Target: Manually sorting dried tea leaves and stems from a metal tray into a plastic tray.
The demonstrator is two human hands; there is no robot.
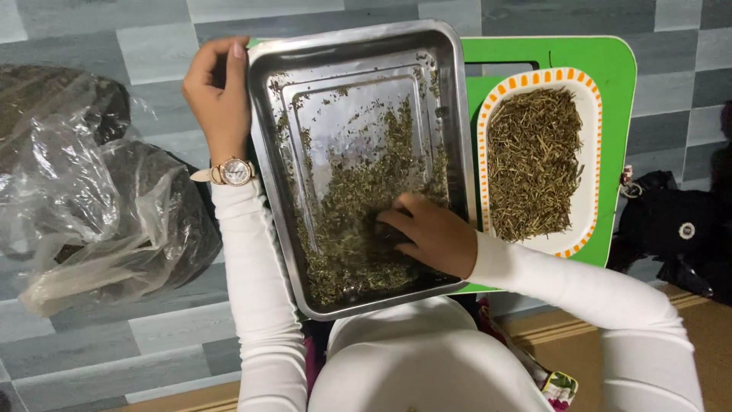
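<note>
A steel tray (pixel 358 46) lies in front of me, tilted on my lap, with dried green crushed leaves (pixel 358 214) spread over its lower half. My left hand (pixel 217 91) grips the tray's far left corner; a watch sits on that wrist. My right hand (pixel 431 233) rests inside the tray near its right side, fingers curled down into the leaves. Whether it pinches any of them cannot be told. Both arms wear white sleeves.
Right of the tray, a white oval plate (pixel 587 221) with an orange-dashed rim holds dried stems (pixel 532 160) and sits on a green board (pixel 618 76). A crumpled clear plastic bag (pixel 84 191) of dark material lies at the left. A black bag (pixel 675 229) sits at right. Grey plank floor (pixel 152 336).
</note>
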